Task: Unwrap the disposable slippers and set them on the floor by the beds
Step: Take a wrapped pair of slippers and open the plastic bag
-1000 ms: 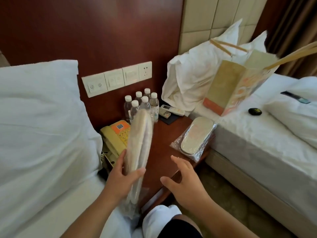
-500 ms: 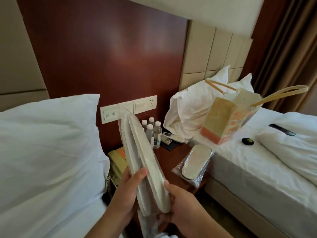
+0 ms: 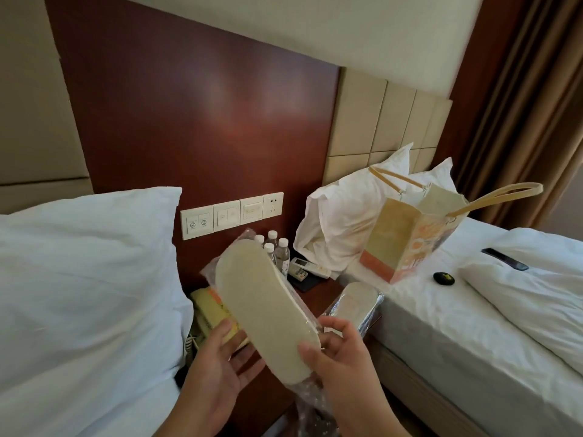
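Note:
A pair of cream disposable slippers in clear plastic wrap (image 3: 265, 307) is held up over the nightstand, sole side facing me, toe end pointing up and left. My right hand (image 3: 340, 357) pinches the heel end of the pack between thumb and fingers. My left hand (image 3: 220, 357) lies palm up under the pack's left edge, fingers spread, touching the wrap. Loose wrap hangs below the heel. A second wrapped slipper pack (image 3: 356, 302) lies on the nightstand (image 3: 318, 293) next to the right bed.
Several water bottles (image 3: 277, 250), a remote (image 3: 307, 268) and a yellow telephone (image 3: 209, 313) crowd the nightstand. White pillow (image 3: 85, 279) at left. The right bed (image 3: 473, 326) holds a paper bag (image 3: 410, 238), pillows, a black object and a phone.
The pack has turned from edge-on to flat, sole facing me. My right hand came up and took the heel end; my left hand opened beneath it. The view tilted upward.

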The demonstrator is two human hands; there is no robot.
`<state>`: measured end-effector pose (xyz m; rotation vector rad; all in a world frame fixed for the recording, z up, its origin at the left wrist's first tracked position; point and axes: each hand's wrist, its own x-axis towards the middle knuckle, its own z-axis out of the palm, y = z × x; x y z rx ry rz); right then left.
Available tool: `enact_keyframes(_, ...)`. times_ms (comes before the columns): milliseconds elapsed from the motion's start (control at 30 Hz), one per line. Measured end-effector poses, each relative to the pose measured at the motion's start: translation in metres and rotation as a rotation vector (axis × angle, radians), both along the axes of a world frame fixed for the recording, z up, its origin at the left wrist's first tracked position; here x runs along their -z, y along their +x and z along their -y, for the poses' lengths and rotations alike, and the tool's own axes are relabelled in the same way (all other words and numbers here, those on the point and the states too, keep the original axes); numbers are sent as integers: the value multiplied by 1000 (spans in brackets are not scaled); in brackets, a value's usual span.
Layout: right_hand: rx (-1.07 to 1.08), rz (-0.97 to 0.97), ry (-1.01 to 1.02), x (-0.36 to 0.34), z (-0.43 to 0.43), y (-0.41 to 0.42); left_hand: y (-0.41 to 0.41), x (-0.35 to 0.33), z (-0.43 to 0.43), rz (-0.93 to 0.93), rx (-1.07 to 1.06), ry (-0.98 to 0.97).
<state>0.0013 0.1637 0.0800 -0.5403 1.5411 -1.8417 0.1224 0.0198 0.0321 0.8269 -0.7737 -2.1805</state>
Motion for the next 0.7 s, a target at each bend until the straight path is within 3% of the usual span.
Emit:
enact_keyframes(133, -65, -362, 56, -8, -8, 10, 3, -10, -6, -152, 31, 168)
enact_keyframes(300, -170, -563, 168, -14, -8, 24, -2, -17, -15, -354, 54, 268)
enact_keyframes(433, -19, -1177, 240, -10, -12, 21, -4, -21, -21, -362, 98, 312)
enact_keyframes(500, 68, -1355, 229, -13, -13, 22, -4, -25, -24, -353, 115, 329)
enact_keyframes(600, 102, -1286, 218, -18, -14, 24, -5, -29, -23, -329, 82, 348)
enact_keyframes(700, -53, -1117, 279, -24, -15, 19, -4, -32, -23, -311, 97, 353)
